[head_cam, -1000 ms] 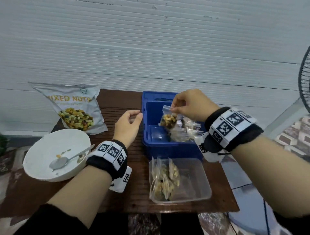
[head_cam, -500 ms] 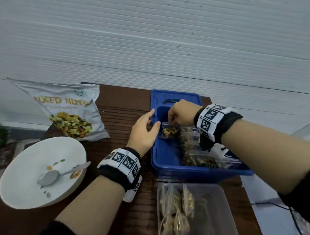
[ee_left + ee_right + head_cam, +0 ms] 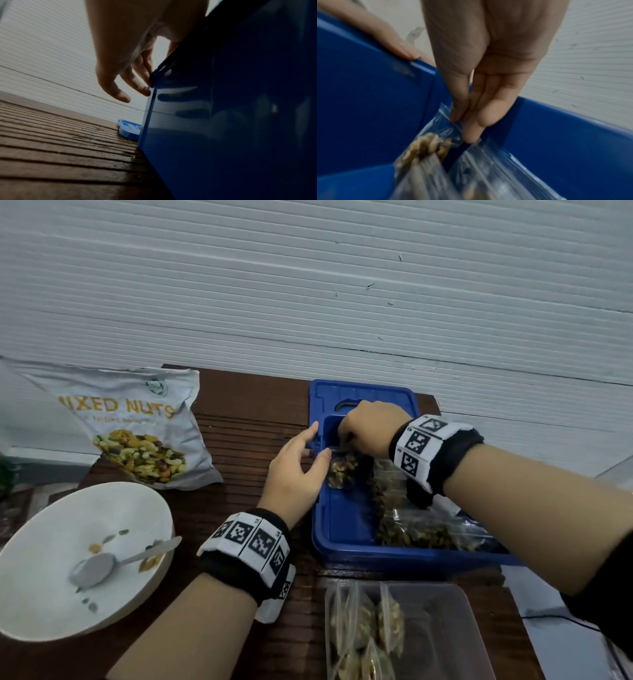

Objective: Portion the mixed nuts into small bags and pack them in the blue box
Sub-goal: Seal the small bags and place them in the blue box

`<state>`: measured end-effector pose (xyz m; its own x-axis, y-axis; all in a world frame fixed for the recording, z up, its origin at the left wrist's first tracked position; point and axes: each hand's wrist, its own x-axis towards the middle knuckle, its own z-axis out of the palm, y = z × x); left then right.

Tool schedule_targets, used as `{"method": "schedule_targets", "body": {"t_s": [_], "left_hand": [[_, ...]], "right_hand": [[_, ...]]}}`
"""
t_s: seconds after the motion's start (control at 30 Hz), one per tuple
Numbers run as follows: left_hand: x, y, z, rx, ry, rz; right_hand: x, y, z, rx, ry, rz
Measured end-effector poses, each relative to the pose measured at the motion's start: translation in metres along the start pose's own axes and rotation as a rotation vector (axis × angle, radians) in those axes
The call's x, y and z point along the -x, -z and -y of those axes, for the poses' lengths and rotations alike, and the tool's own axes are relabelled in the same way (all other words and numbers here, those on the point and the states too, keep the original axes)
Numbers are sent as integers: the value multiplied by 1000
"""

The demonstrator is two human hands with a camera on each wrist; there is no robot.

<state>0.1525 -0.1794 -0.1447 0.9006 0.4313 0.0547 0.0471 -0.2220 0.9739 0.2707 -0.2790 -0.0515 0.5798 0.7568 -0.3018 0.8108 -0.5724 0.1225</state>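
Inside blue box (image 3: 346, 518), right hand (image 3: 371, 428) pinches small nut bag (image 3: 340, 469); left hand (image 3: 296, 470) loosely spread, fingertips on rim.

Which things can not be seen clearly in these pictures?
- Count of bags in the blue box: head view, right hand and forearm cover them.
- Seal of the small bag: right wrist view, blurred, fingers over its top.
- Clear tub: cut off by the head view's bottom edge.

Box (image 3: 342, 549) at right on counter (image 3: 246, 419), lid (image 3: 363, 395) behind it, small bags (image 3: 411, 529) inside; tub (image 3: 445, 631) in front. Nut pouch (image 3: 137, 422) rear left, bowl (image 3: 44, 604) with spoon (image 3: 99, 566) front left.
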Motion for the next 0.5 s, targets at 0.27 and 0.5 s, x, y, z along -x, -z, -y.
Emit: {"method": "schedule_targets", "body": {"t_s": [0.27, 0.5], "left_hand": [[1, 0, 1, -13, 13, -3], [7, 0, -11, 12, 85, -68]], "right_hand": [[7, 2, 1, 77, -5, -73], [36, 17, -2, -295, -53, -150]]}}
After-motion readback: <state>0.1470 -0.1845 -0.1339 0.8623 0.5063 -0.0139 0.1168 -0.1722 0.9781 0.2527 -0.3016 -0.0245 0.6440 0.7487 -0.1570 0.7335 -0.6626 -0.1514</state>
